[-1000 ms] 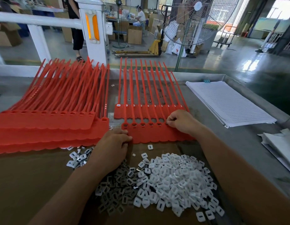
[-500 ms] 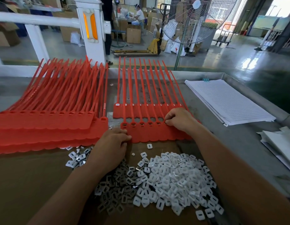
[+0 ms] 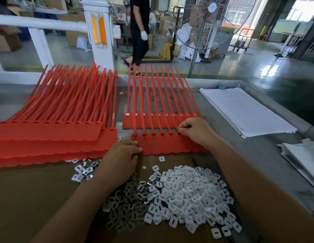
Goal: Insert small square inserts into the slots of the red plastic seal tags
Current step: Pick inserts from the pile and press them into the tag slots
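L hand (image 3: 121, 158) curls tight on tags (image 3: 170, 146) at left edge. R hand (image 3: 194, 132) fingertips pinched at a slot; can't tell what's btwn. Pile of inserts (image 3: 187, 193) near.

The person in black clothes (image 3: 139, 32) in the far background has walked from the left side of the white post (image 3: 100, 32) to its right side. A white glove (image 3: 144, 35) now shows on one hand, and the feet are just behind the far tips of the red seal tags (image 3: 170, 144).
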`<state>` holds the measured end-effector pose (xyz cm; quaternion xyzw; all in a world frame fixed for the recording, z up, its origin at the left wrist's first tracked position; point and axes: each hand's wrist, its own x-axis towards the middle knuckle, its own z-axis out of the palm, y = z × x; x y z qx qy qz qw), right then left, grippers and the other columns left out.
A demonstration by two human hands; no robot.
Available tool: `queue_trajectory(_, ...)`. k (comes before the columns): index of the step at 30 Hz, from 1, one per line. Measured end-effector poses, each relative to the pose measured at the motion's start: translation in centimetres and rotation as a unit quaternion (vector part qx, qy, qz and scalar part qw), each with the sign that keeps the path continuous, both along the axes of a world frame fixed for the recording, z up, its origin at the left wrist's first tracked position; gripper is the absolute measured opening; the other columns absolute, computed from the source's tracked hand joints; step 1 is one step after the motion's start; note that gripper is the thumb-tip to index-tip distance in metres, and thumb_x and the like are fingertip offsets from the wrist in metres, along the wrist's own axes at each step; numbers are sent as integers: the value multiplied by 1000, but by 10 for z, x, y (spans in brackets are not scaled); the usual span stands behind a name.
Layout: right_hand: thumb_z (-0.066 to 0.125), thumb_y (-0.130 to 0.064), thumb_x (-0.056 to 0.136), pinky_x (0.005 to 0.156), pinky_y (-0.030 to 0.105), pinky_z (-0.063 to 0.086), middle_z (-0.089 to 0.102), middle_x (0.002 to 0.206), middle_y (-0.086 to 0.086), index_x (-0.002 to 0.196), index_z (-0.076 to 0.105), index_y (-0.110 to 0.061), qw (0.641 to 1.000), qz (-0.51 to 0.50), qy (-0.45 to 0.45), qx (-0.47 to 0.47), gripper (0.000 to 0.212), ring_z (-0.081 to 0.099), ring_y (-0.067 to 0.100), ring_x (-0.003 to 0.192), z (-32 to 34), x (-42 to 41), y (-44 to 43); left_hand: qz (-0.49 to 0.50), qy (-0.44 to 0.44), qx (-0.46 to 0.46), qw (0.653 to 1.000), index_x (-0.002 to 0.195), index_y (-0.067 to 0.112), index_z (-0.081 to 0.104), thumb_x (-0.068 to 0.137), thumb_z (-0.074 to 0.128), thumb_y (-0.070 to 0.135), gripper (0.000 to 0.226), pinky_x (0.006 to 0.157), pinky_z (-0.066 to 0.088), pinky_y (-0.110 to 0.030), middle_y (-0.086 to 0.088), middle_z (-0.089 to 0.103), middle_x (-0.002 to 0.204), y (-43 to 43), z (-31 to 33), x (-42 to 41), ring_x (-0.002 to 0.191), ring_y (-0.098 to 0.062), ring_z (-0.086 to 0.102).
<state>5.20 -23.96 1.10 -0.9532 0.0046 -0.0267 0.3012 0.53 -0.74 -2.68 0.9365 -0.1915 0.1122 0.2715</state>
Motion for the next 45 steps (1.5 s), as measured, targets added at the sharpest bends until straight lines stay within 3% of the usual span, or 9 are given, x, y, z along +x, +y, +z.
queue_trajectory(3,60,-21,87,66,14,34,55,80,-21,80,65,-24,999,42,-24,-6,8,48,-7,77,11,-15,11,1,1,-3,1000,119,17,60,91,46,12,31,92,14,-9,5,48,135,0,0,1,124,-9,36)
queue_trajectory(6,62,-24,86,65,10,34,54,76,-25,79,62,-29,993,118,-2,-16,8,49,-11,74,22,-36,28,1,0,2,1000,120,18,60,91,47,13,32,95,16,-12,6,47,135,2,-1,1,125,-9,36)
queue_trajectory(10,63,-25,85,73,11,45,63,84,-17,89,69,-21,973,219,40,-53,8,55,-7,75,29,-64,54,3,-4,3,1000,119,19,60,90,49,12,32,93,14,-9,6,48,134,3,-3,1,124,-9,36)
queue_trajectory(16,62,-22,86,80,19,43,67,105,-5,102,70,-16,938,322,55,-112,19,57,6,93,22,-86,85,6,7,-2,1000,117,19,62,88,51,10,32,99,21,-17,5,49,133,5,-6,3,124,-10,37)
queue_trajectory(29,61,-14,84,75,24,39,63,104,1,97,67,-13,937,316,66,-130,14,55,16,95,9,-87,97,-3,6,5,1000,115,14,63,86,52,6,32,97,20,-13,0,51,132,7,-5,3,123,-13,40)
queue_trajectory(33,57,-7,85,74,30,46,62,97,3,90,58,-12,945,310,74,-68,8,55,15,86,11,-90,92,-7,11,6,1000,115,14,63,87,53,9,30,97,23,-17,-1,51,131,7,-5,2,122,-14,40)
queue_trajectory(35,57,-6,85,73,27,47,64,94,2,91,60,-12,952,297,63,-26,9,57,12,84,13,-89,89,-9,14,3,1000,114,15,64,87,53,10,29,97,25,-18,-1,52,131,7,-5,2,122,-14,41)
queue_trajectory(40,59,-6,85,61,2,36,51,72,-23,92,68,-13,963,266,33,-7,13,50,-11,65,15,-80,79,-2,14,4,1000,115,21,63,87,52,11,32,96,23,-16,5,49,132,8,-5,1,123,-10,38)
queue_trajectory(45,63,-10,84,65,3,42,57,72,-22,91,71,-14,973,228,24,14,11,53,-15,65,15,-73,62,2,16,11,1000,119,20,60,89,50,10,33,100,23,-19,6,48,134,8,-4,1,125,-10,36)
